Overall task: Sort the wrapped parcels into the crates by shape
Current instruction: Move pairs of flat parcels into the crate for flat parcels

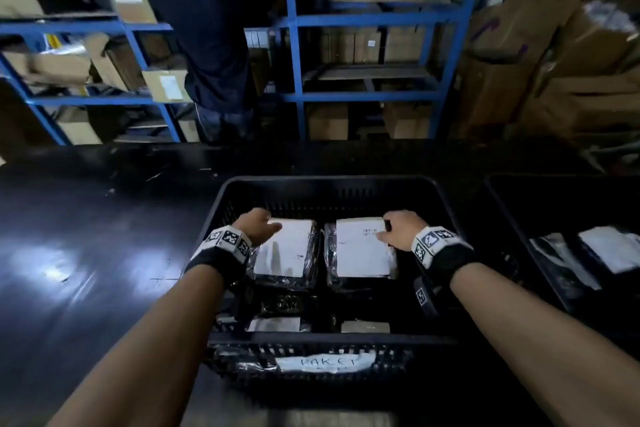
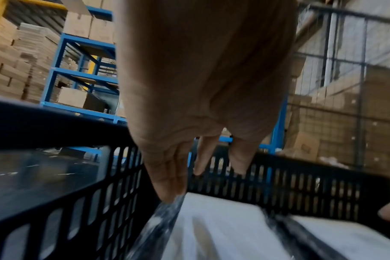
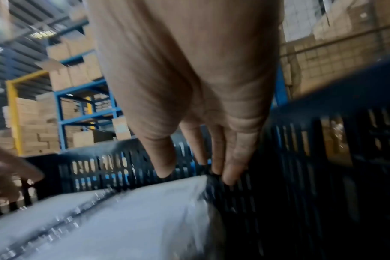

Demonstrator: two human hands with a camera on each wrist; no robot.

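Crates: 2 black slotted crates on the dark worktop (image 1: 86,253); the near crate (image 1: 332,184) sits in front of the person, with a taped note reading "PAKET" (image 1: 325,362) on its front wall; the second crate (image 1: 512,215) stands just to its right, partly out of frame
Parcels in near crate: 2 flat rectangular parcels on top, side by side, each in clear film with a white label face up: the left parcel (image 1: 285,253) and the right parcel (image 1: 363,250); at least 2 more label edges show beneath them
Parcels in second crate: 2 wrapped parcels with white labels in view (image 1: 588,253)
Left hand: the left hand (image 1: 258,225) is at the far left corner of the left parcel, fingers (image 2: 167,179) pointing down with the tips on the film edge, thumb over the label; whether they clasp it I cannot tell
Right hand: the right hand (image 1: 398,230) grips the far right corner of the right parcel, fingers (image 3: 236,158) curled over the edge and thumb on the label
Background: blue steel shelving (image 1: 294,55) stacked with cardboard boxes, and 1 other person in dark clothes (image 1: 211,45) at the shelves
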